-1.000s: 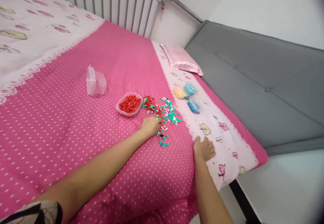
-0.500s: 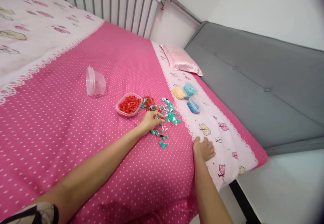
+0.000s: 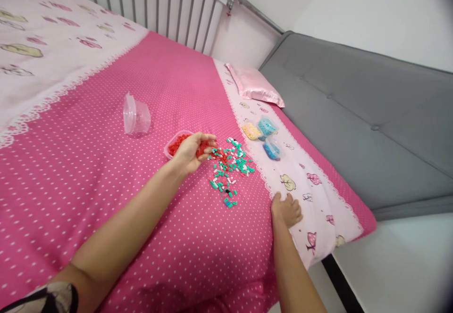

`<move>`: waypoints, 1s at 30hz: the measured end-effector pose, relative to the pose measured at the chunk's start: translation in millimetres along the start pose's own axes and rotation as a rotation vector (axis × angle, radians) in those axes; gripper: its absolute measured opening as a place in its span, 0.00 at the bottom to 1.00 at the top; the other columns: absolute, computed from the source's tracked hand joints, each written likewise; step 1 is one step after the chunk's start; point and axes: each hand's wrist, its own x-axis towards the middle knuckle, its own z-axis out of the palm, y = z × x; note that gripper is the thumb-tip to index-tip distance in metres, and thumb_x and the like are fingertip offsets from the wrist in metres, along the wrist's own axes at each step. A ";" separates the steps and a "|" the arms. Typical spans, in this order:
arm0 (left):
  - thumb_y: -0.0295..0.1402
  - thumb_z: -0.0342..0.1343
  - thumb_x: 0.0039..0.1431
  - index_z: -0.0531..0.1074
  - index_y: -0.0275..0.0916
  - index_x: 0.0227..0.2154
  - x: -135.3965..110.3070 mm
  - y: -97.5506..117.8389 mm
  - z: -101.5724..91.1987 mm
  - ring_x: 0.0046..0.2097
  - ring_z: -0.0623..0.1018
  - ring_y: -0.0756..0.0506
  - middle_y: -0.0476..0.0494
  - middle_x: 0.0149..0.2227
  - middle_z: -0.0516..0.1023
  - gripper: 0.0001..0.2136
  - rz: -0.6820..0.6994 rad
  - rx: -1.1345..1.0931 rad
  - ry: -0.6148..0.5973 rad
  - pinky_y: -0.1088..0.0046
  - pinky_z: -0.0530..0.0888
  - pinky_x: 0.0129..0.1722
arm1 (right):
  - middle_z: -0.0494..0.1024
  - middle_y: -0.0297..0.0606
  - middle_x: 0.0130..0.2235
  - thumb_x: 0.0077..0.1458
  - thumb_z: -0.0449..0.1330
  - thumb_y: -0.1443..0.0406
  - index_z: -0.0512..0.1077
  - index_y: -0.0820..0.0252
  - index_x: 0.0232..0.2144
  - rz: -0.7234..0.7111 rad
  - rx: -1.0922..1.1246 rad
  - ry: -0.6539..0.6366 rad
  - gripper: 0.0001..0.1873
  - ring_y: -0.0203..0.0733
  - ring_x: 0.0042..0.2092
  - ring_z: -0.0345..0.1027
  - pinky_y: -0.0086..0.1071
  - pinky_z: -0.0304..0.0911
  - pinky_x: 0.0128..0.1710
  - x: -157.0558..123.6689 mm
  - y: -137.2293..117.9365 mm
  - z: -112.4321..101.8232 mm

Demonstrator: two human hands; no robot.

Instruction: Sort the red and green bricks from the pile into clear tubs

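My left hand (image 3: 192, 151) hovers over a clear tub of red pieces (image 3: 170, 146), fingers cupped together; what they hold I cannot make out. Just right of it, a loose pile of small green, white and red pieces (image 3: 230, 163) lies on the pink dotted bedspread (image 3: 106, 176). My right hand (image 3: 286, 210) rests flat on the bed near its edge, by the lace border, with nothing in it.
An empty clear tub (image 3: 136, 115) lies tipped on its side further back. Tubs of yellow (image 3: 251, 130), light blue (image 3: 267, 125) and dark blue pieces (image 3: 272, 150) sit on the pale strip. A pink pillow (image 3: 255, 85), a grey padded headboard (image 3: 354, 115) and a white radiator (image 3: 159, 6) border the bed.
My left hand has lifted off the loose pile and moved left and back, to above the tub of red pieces. My right hand has stayed where it was.
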 end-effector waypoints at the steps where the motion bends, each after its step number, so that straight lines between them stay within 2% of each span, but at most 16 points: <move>1: 0.24 0.44 0.49 0.67 0.32 0.25 1.0 3.5 -2.8 0.16 0.60 0.57 0.45 0.22 0.67 0.07 0.025 -0.029 0.040 0.84 0.49 0.10 | 0.61 0.51 0.58 0.55 0.47 0.53 0.63 0.62 0.54 -0.001 0.001 0.000 0.29 0.55 0.58 0.51 0.50 0.43 0.57 0.1 0.3 0.3; 6: 0.29 0.41 0.52 0.66 0.34 0.26 5.8 21.5 -16.8 0.19 0.65 0.54 0.46 0.20 0.66 0.09 0.153 -0.171 0.239 0.83 0.60 0.14 | 0.61 0.52 0.58 0.55 0.48 0.54 0.63 0.62 0.54 0.008 0.007 -0.017 0.29 0.55 0.59 0.50 0.50 0.42 0.57 0.1 0.0 -0.2; 12: 0.32 0.38 0.55 0.66 0.37 0.28 9.0 36.9 -32.7 0.30 0.72 0.50 0.44 0.25 0.69 0.11 0.336 -0.335 0.397 0.77 0.71 0.29 | 0.62 0.52 0.57 0.55 0.49 0.55 0.64 0.62 0.53 -0.002 0.011 0.009 0.27 0.55 0.58 0.51 0.50 0.44 0.56 -1.4 -1.4 -1.9; 15: 0.35 0.39 0.56 0.67 0.38 0.28 11.9 39.3 -40.8 0.35 0.74 0.49 0.42 0.27 0.71 0.13 0.380 -0.367 0.391 0.76 0.72 0.36 | 0.62 0.52 0.57 0.55 0.48 0.55 0.64 0.62 0.53 -0.003 0.011 0.002 0.27 0.55 0.58 0.51 0.50 0.43 0.56 -1.4 -1.2 -1.9; 19: 0.40 0.38 0.56 0.69 0.39 0.26 17.8 38.4 -50.0 0.36 0.75 0.49 0.42 0.27 0.73 0.16 0.404 -0.325 0.364 0.76 0.71 0.40 | 0.61 0.51 0.58 0.55 0.47 0.54 0.63 0.61 0.54 0.006 0.009 -0.014 0.28 0.54 0.59 0.50 0.50 0.42 0.57 -0.9 -0.4 -1.2; 25: 0.48 0.36 0.56 0.72 0.39 0.27 22.7 32.3 -53.4 0.42 0.73 0.45 0.41 0.31 0.75 0.24 0.418 -0.059 0.386 0.71 0.68 0.45 | 0.61 0.51 0.58 0.55 0.48 0.54 0.63 0.63 0.54 0.002 0.008 -0.012 0.28 0.55 0.58 0.51 0.49 0.42 0.57 -0.6 0.0 -0.5; 30: 0.55 0.34 0.54 0.74 0.37 0.32 20.9 29.7 -51.6 0.51 0.69 0.42 0.39 0.36 0.76 0.30 0.419 0.088 0.308 0.63 0.59 0.55 | 0.62 0.52 0.57 0.55 0.48 0.54 0.63 0.62 0.54 -0.006 0.002 -0.006 0.28 0.55 0.58 0.51 0.50 0.43 0.57 -0.5 0.5 -0.3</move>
